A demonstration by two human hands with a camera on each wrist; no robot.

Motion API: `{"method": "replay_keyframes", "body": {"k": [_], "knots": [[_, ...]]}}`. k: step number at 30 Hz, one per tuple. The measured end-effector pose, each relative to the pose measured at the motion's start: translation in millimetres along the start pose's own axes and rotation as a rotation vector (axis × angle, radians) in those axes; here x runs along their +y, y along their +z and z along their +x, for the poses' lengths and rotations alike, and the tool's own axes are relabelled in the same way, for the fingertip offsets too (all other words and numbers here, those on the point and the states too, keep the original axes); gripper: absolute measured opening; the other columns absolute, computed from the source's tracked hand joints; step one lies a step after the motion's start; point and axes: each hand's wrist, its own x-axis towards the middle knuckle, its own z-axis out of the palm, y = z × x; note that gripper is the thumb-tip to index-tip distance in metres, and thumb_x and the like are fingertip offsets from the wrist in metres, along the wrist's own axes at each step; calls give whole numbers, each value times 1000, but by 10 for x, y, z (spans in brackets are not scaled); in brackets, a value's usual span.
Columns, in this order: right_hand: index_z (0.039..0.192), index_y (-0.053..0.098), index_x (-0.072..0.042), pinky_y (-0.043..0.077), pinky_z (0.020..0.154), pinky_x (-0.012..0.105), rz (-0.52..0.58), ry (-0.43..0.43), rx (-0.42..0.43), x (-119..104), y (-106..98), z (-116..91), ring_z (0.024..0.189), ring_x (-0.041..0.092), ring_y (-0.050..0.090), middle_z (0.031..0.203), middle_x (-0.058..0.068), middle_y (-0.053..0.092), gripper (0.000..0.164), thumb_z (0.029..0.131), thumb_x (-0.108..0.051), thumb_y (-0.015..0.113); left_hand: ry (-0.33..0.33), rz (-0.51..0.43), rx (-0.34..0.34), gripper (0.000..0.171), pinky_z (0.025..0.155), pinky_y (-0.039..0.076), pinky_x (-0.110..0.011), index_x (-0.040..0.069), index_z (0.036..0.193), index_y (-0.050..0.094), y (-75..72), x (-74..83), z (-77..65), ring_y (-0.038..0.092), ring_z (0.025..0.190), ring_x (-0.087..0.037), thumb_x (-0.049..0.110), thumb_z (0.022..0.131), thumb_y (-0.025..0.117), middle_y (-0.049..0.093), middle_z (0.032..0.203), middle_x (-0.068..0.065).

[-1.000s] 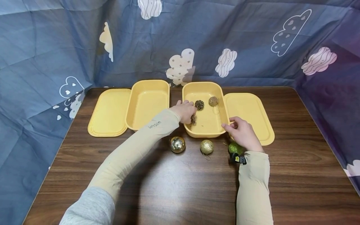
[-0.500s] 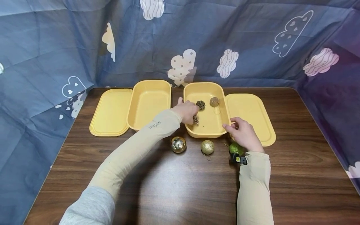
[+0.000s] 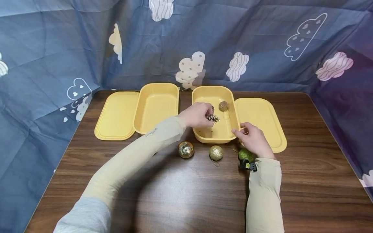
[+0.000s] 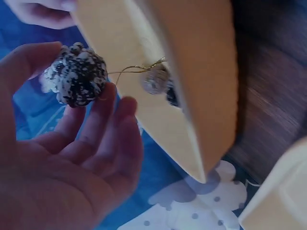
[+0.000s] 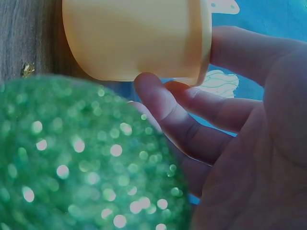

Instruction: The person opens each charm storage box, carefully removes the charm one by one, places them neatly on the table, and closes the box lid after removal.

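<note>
Pinecone [image 3: 214, 119] pinched by the left hand [image 3: 197, 115] — go lightly; the right hand [image 3: 253, 137], pinching the yellow box [image 3: 215, 140] below those fingers, should hold steady.

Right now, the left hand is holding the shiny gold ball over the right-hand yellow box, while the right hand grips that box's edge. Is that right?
Not quite: the left hand is holding a pine cone over the right-hand yellow box, while the right hand grips that box's edge. The head view shows the shiny gold ball on the table instead.
</note>
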Motion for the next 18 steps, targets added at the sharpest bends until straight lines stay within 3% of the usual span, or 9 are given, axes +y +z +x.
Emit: {"method": "replay_keyframes", "body": {"k": [5,8,10,14,18], "knots": [[127,52,6,47,65,28,0,0,0,-3,-5,-2,70,17,62,100,23,67,55,97,-41,53,149,-112,51,34,86,48,-24,9,109,60,-37,18,-150,60,91,-13,32,85,69,67,101,-2],[127,51,6,47,65,29,1,0,-5,-16,-12,-6,69,18,62,100,23,67,56,97,-41,53,180,-236,65,36,86,48,-23,9,112,61,-58,-9,-243,61,92,-12,32,85,70,67,102,-2],[127,51,6,47,65,29,1,1,-10,-22,-17,-8,69,18,62,101,24,67,55,97,-40,52,156,-358,60,36,85,49,-22,9,113,63,-77,-36,-305,62,92,-12,29,85,71,68,104,-3],[127,51,7,47,64,29,3,0,-22,-39,-20,-16,69,19,62,101,25,65,55,98,-40,52,28,-611,47,36,85,51,-23,9,113,65,-121,-82,-441,65,94,-13,24,83,75,68,106,-3],[126,52,6,47,67,29,-20,-7,-9,-59,-28,-37,81,26,65,103,23,64,56,97,-42,51,-54,-771,77,38,84,54,-25,7,117,63,-153,-99,-593,64,95,-14,20,84,74,66,106,-6]]}}
